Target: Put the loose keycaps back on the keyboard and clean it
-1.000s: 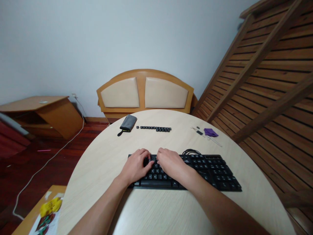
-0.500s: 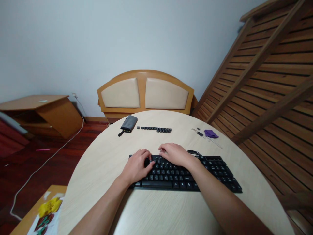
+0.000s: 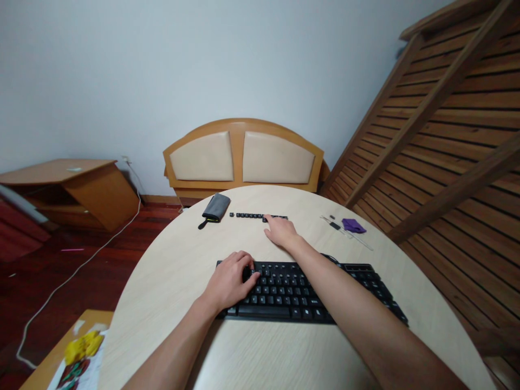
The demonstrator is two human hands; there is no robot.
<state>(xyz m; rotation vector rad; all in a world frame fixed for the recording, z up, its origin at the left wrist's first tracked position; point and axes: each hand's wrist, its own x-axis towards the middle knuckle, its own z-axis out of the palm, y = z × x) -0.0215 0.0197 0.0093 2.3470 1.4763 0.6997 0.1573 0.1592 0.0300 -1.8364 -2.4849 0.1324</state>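
A black keyboard (image 3: pixel 300 279) lies near the front of the round pale table, several of its upper key positions without caps. My left hand (image 3: pixel 229 279) is closed over its left end, fingers curled on the upper left corner and thumb on the keys. Farther off, my right hand (image 3: pixel 280 230) is at a row of loose black keycaps (image 3: pixel 248 215). Its index finger touches or hovers over them, and the thumb stands apart below. Part of the row is hidden by that hand, and my right forearm covers some keyboard keys.
A grey pouch (image 3: pixel 216 208) lies left of the keycaps. To the right are a purple cloth (image 3: pixel 353 225) and thin wire tools (image 3: pixel 345 230). The table (image 3: pixel 166 265) stands before a headboard (image 3: pixel 238 127); slatted wood (image 3: pixel 447 124) leans at right.
My right hand has moved from the keyboard's upper edge forward to the keycap row. My left hand has stayed on the keyboard's left end. The view has shifted slightly.
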